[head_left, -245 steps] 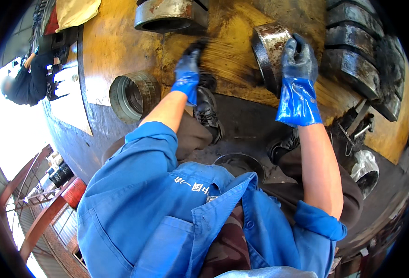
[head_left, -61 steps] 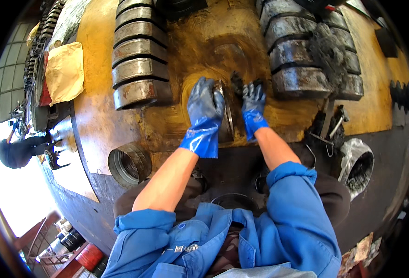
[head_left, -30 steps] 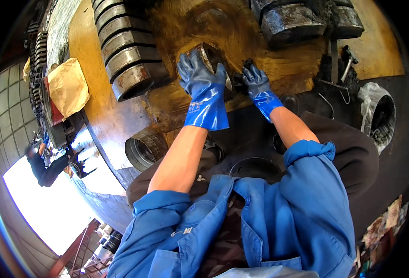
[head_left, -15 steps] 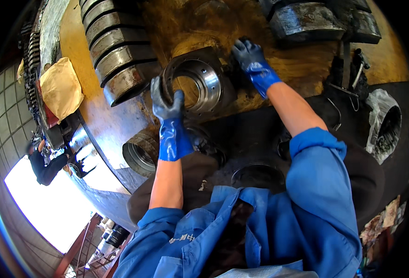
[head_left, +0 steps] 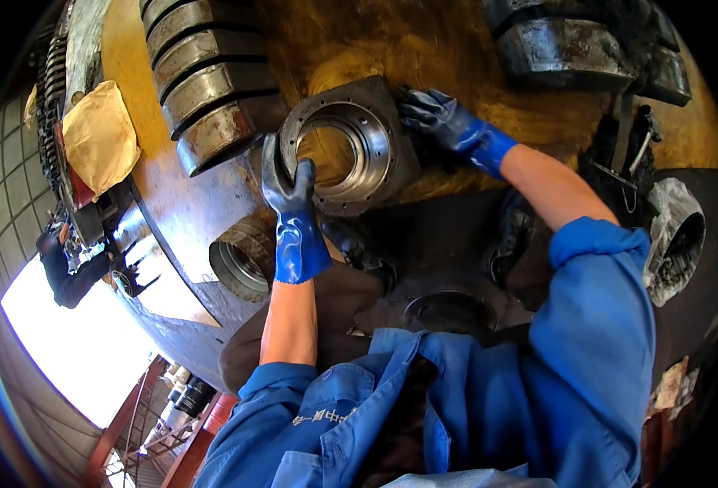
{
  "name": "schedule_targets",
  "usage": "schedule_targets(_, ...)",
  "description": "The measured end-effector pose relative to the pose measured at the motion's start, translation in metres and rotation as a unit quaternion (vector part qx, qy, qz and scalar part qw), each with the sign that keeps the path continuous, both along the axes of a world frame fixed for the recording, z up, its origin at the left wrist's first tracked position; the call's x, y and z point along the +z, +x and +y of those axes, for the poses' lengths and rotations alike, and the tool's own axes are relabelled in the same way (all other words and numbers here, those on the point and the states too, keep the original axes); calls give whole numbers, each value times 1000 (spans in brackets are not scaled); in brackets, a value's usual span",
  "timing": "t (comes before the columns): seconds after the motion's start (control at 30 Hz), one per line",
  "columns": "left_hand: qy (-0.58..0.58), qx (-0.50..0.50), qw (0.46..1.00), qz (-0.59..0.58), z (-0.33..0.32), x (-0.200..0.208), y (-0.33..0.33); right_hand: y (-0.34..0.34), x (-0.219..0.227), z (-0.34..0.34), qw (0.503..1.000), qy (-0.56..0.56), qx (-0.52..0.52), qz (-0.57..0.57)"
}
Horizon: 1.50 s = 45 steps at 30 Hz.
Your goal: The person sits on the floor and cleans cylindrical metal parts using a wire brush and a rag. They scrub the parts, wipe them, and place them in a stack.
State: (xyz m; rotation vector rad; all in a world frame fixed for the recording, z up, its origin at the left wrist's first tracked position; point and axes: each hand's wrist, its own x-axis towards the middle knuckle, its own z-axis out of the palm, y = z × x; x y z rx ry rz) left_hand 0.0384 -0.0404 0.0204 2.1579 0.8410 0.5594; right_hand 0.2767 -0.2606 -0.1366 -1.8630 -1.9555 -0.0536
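A round-bored metal flanged housing with bolt holes round its rim lies in front of me on a stained, oily surface. My left hand, in a blue glove with a dark grey palm, grips its left edge. The fingers run along the outer side and the thumb rests over the rim. At the housing's right side, my right hand wears a matching glove. Its fingers stretch toward the block's edge, open; whether the tips touch it is hard to tell.
A row of curved metal segments stands at the far left, with a brown paper sheet beyond. A threaded ring lies near my left forearm. Dark metal blocks are at the far right, a plastic-wrapped ring nearer. Another person works at left.
My right hand has come nearer, down along the housing's right side. My left hand stays at the left edge. The whole view has shifted slightly.
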Motion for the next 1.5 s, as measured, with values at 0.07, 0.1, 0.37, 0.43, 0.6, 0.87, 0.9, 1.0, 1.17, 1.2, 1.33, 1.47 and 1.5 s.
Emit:
schedule_targets(0.07, -3, 19, 1000, 4, 2, -2, -1, 4, 7, -15, 999, 19, 31, -1)
schedule_targets(0.1, -6, 16, 1000, 2, 0, -4, 4, 11, 5, -22, 998, 37, 57, -6)
schedule_targets(0.37, 34, -15, 999, -3, -9, -3, 18, 35, -76, 68, 981, -8, -92, 168)
schedule_targets(0.43, 37, -8, 999, 7, -7, -4, 7, 33, -84, 74, 995, -23, -86, 53)
schedule_targets(0.6, 0, -7, 1000, -6, -3, -13, 6, 35, -70, 90, 989, -74, -129, 24)
schedule_targets(0.87, -77, 27, 997, -17, -1, -18, 3, 39, -28, 74, 990, 29, -140, -19)
schedule_targets(0.9, -69, 28, 997, -27, 2, -20, 1, 35, -24, 76, 986, -14, -167, -24)
schedule_targets(1.0, 129, -42, 991, 1, 14, -21, -3, 16, -17, 55, 990, -6, -140, -25)
schedule_targets(1.17, 111, -39, 993, 4, 3, -19, 13, -12, -48, -22, 992, -17, -114, -42)
schedule_targets(1.2, 112, -35, 993, 2, 3, -19, 13, -24, -44, -27, 993, -16, -111, -44)
schedule_targets(1.33, 148, -19, 988, -37, -1, -16, 17, -87, -26, -60, 981, -82, -161, -67)
schedule_targets(1.47, 108, 38, 993, 34, -25, -3, 34, -102, -19, -85, 964, -226, -132, -43)
schedule_targets(1.5, 133, 46, 988, 59, -34, 4, 42, -96, -18, -89, 959, -249, -129, -48)
